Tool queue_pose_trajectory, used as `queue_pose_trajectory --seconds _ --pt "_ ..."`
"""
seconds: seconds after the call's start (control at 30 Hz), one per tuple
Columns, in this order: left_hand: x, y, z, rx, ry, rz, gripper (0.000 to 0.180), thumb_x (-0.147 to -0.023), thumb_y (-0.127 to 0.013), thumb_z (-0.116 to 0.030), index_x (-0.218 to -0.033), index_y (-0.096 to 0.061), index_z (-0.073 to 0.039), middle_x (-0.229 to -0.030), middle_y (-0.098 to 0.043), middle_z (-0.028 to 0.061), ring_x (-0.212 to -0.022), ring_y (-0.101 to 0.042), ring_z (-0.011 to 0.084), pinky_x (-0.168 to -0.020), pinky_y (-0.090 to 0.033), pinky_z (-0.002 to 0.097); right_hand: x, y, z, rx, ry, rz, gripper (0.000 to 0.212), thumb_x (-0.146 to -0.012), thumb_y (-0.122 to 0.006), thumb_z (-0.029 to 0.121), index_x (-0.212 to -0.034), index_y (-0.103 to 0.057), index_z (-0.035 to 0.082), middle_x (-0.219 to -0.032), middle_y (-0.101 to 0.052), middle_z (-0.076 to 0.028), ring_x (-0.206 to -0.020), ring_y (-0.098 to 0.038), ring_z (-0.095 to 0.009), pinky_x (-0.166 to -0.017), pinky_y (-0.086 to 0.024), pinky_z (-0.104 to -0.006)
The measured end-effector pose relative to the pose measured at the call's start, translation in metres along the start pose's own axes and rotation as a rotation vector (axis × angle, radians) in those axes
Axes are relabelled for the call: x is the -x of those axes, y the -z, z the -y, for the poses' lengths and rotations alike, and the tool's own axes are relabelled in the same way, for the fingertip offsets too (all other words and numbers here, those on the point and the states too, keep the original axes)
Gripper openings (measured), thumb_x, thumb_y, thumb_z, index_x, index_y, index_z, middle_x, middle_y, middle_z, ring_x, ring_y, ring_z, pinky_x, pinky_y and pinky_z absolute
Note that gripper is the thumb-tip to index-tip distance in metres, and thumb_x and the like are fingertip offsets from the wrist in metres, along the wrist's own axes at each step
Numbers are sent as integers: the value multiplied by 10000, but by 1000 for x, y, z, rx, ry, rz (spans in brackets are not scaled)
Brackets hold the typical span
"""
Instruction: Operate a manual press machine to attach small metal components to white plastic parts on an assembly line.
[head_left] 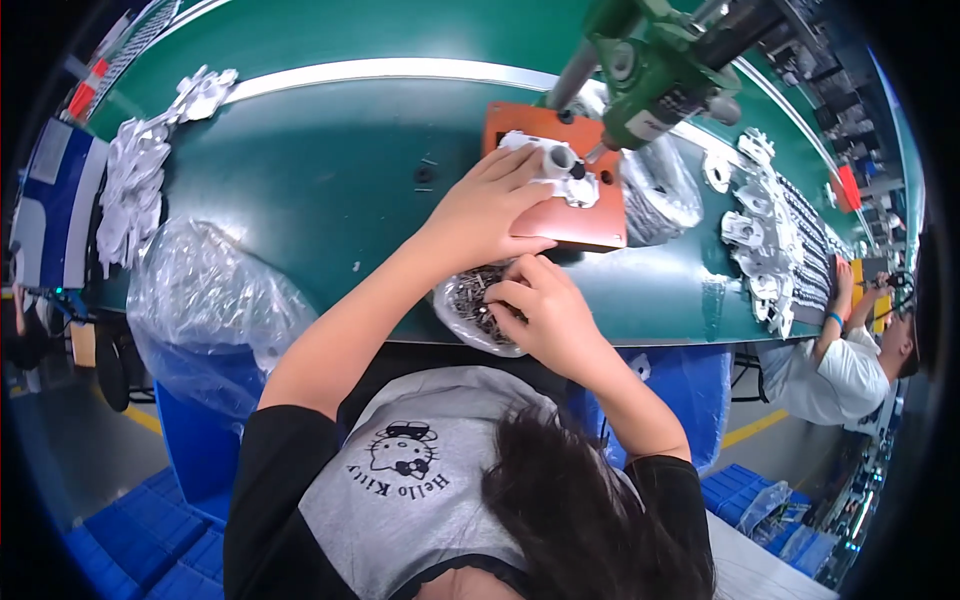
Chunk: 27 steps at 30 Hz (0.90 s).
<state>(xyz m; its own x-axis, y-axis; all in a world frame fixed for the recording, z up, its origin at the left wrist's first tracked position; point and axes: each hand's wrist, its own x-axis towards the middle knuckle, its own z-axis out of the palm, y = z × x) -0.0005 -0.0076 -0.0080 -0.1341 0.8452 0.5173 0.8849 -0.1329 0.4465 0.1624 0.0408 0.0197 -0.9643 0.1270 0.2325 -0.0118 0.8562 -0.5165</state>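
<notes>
White metal casting (583, 192) lies on the orange plate (572, 232), with your left hand (485, 205) laid over its left side, fingers stretched out and thumb spread wide toward the plate's front edge. Your right hand (540, 305) is down at the small metal pins (475, 300) in the clear plastic bag (458, 328) by the table edge, fingers curled; I cannot tell whether you have a pin between them. Just past your left fingertips, the green press (655, 85) leans in, its tip close to the casting, contact unclear. As I judge it, you have the casting set in place and are at the pin-picking stage, with fitting left to do on this piece. Farther out, similar castings lie heaped at your left (135, 180) and others at your right (765, 235) on the green table (330, 180); which of your heaps is finished and which is waiting, I cannot tell
</notes>
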Motion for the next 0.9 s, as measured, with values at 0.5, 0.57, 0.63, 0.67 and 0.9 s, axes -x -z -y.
queue_pose_trajectory --seconds 0.5,0.57,0.63,0.67,0.9 --pt "-3 -6 1 11 -45 -98 478 -655 -700 -329 -1034 -605 -56 -1241 -507 196 -1219 -431 319 -1053 -306 432 -11 65 -50 -849 -529 -176 109 -782 -602 -8 -888 -600 -29 -811 -643 -71 -701 -578 -96 -612 -443 -201" --pt "-1 -9 4 -1 -42 -103 483 -652 -703 -333 -1036 -604 -57 -1241 -506 197 -1219 -430 319 -1054 -305 431 -9 54 -36 -795 -551 -8 110 -777 -617 0 -882 -601 -29 -799 -636 -58 -697 -573 -94 -630 -451 -203" --pt "1 -10 7 -7 -47 -101 488 -650 -705 -336 -1037 -603 -58 -1241 -506 197 -1220 -429 320 -1054 -304 431 -6 31 -24 -877 -457 37 101 -779 -631 0 -872 -603 -27 -793 -627 -38 -722 -580 -84 -638 -452 -201" --pt "0 -11 8 -10 -57 -98 491 -652 -706 -337 -1043 -601 -59 -1243 -504 196 -1222 -427 319 -1055 -302 431 -4 22 -24 -946 -424 52 100 -780 -636 1 -870 -604 -27 -794 -626 -33 -731 -580 -79 -637 -450 -199" --pt "-1 -6 2 26 -42 -85 482 -665 -705 -334 -1048 -601 -60 -1250 -498 190 -1229 -418 315 -1059 -296 430 -9 64 -61 -783 -498 -226 107 -822 -597 28 -914 -606 -26 -865 -619 -36 -744 -534 -60 -653 -417 -195"
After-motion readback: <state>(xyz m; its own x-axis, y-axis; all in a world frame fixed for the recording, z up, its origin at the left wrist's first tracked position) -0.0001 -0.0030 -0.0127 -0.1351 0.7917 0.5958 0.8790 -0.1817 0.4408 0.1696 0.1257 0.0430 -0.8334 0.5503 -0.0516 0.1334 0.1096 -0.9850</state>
